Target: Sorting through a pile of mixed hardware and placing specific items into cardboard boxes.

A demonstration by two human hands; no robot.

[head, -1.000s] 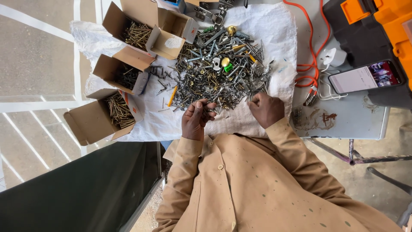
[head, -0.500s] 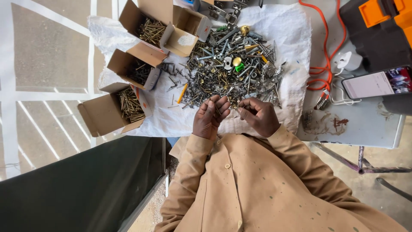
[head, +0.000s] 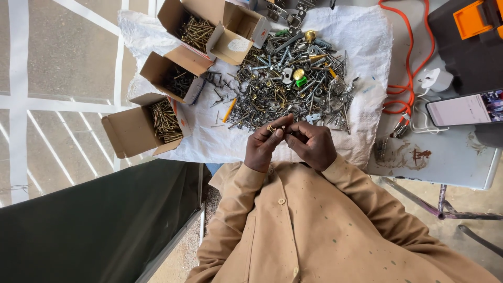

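Where both hands meet, left hand [head: 265, 144] pinches screw [head: 271, 128].

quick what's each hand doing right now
left hand: pinched shut on a small brass screw
right hand: fingers curled closed; contents cannot be told

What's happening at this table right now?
A person in a tan jacket has both hands together at the near edge of a white cloth. The left hand pinches a small brass-coloured screw, and the right hand meets it at the fingertips. Just beyond lies a big pile of mixed screws and fittings. Three open cardboard boxes of screws sit to the left; a phone and an orange cable lie to the right.
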